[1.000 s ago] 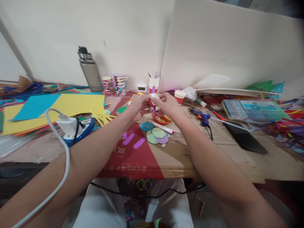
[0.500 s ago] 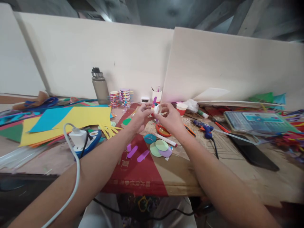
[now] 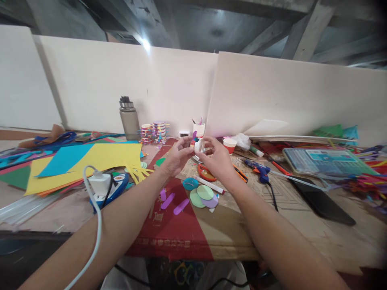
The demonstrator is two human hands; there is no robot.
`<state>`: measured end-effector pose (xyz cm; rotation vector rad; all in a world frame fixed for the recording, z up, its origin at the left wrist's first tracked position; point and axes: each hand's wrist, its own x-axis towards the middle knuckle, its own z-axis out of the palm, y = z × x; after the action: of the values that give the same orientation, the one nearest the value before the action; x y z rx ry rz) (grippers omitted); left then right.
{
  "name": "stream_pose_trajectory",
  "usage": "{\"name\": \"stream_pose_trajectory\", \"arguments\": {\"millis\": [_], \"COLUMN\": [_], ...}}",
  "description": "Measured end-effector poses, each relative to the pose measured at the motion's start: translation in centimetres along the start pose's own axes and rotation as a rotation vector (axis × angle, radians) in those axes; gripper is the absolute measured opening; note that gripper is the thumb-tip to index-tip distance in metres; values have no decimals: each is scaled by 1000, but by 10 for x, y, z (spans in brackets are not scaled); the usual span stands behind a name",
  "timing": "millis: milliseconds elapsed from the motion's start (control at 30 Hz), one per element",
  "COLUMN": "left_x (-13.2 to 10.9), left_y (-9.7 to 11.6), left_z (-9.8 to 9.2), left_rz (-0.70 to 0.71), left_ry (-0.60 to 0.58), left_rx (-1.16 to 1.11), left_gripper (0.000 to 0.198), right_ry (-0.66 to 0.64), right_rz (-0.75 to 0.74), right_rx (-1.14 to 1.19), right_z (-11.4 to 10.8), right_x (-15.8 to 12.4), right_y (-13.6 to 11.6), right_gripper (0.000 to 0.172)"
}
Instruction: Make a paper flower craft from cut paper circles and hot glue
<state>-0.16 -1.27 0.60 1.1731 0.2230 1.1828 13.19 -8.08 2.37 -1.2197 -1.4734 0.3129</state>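
Observation:
Above the middle of the table, my left hand point(image 3: 179, 158) and my right hand point(image 3: 217, 157) hold a small white ring-shaped piece point(image 3: 198, 146) between them. A purple strip and small coloured bits stick out from its upper left side. The fingers of both hands are bent round it. Below the hands lie orange-handled scissors point(image 3: 207, 172), a white marker point(image 3: 211, 185), a teal disc point(image 3: 190, 184), pale green discs point(image 3: 197, 198) and a lilac disc point(image 3: 211, 201). Purple paper strips point(image 3: 181, 206) rest on the red part of the cardboard.
Yellow paper point(image 3: 104, 155) and a white plug point(image 3: 100, 183) are on the left. Behind stand a bottle point(image 3: 130, 123), decorated stacks point(image 3: 159, 132) and a paper cup point(image 3: 229, 146). Rightward lie a glue gun point(image 3: 262, 172), a black phone point(image 3: 322, 201) and a plastic case point(image 3: 326, 161).
The view has tilted up slightly, so the table sits lower in the picture. Between my hands the white piece has turned, showing more of its round opening.

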Motion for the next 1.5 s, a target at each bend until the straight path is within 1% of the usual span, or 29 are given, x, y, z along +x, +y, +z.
{"name": "stream_pose_trajectory", "arguments": {"millis": [167,300,400,533,633,767,933,1067,1167,1233,1300,1367,1433,1500], "left_x": [0,1,1,1,2,2,1,0,0,0,0,0,1,1], "left_y": [-1,-1,-1,-1,-3,-6,-7,-5,-4,-3,-2,-1,-1,0], "left_z": [-2,-2,1,5,6,5,6,7,6,5,4,3,2,1], "left_rz": [-9,-38,-85,-216,-284,-327,-366,-351,-333,-320,-317,-322,-311,-282], "left_ry": [-22,-5,-5,-4,3,20,38,47,76,99,114,126,135,129], "left_rx": [22,14,-2,0,2,10,15,8,1,-4,-11,-17,-21,-28], "left_gripper": [41,41,37,30,25,24,24,23,23,23,23,24,25,26], "right_ry": [0,-7,-26,-93,-108,-114,-115,-126,-129,-104,-89,-102,-115,-124], "right_rz": [13,26,52,114,165,207,259,212,178,178,159,90,-27,-163], "right_rx": [-13,-43,-94,-130,-148,-134,-121,-70,-104,-121,-106,-73,-56,-61], "right_z": [-1,-3,-7,-14,-17,-19,-19,-18,-16,-15,-15,-16,-18,-19], "right_x": [0,3,7,13,18,20,21,19,19,19,19,18,17,16], "right_y": [-1,3,9,16,20,21,21,22,21,20,19,17,17,18], "right_gripper": [43,48,46,37,38,41,40,34,29,31,36,44,51,53]}}
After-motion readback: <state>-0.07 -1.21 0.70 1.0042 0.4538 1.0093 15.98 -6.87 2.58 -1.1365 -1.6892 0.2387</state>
